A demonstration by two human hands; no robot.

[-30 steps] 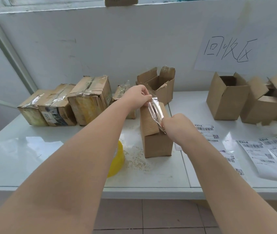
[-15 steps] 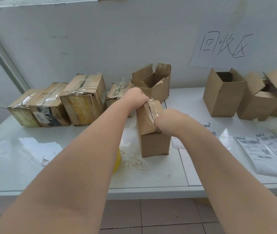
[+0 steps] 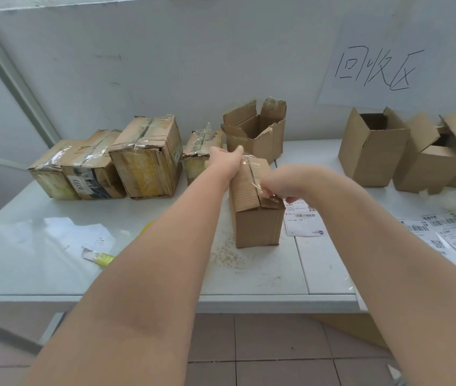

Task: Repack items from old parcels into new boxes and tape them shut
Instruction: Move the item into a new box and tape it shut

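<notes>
**Sealing step of the repack.** Along the bench's far edge, starting near its left corner, we see four old parcels (image 3: 146, 160) bound in wrinkled clear tape. One carries a label with inverted digits too small to read securely. Nearer the front edge, a yellow tape roll (image 3: 146, 225) shows only as a sliver behind the left forearm.

The left grip (image 3: 225, 157) rests on the far top edge of the new box (image 3: 257, 227), which stands upright at mid-bench with its flaps folded down. The fingers are hidden beyond the box, so we cannot tell whether they pinch or merely press. A clear tape strip (image 3: 252, 174) runs along the top seam. The right grip (image 3: 279, 179), fingers curled, pinches the strip's near end at the box's near top edge.

We judge the strip laid but not yet rubbed down. The next move calls for folding that end over the front face and smoothing the seam without creases.

Just right of the box lies a shipping label (image 3: 303, 218) with a barcode, its text illegible. Open boxes (image 3: 371, 151) stand at the far right. A wall sheet (image 3: 374, 68) bears the handwritten characters "回收区".
</notes>
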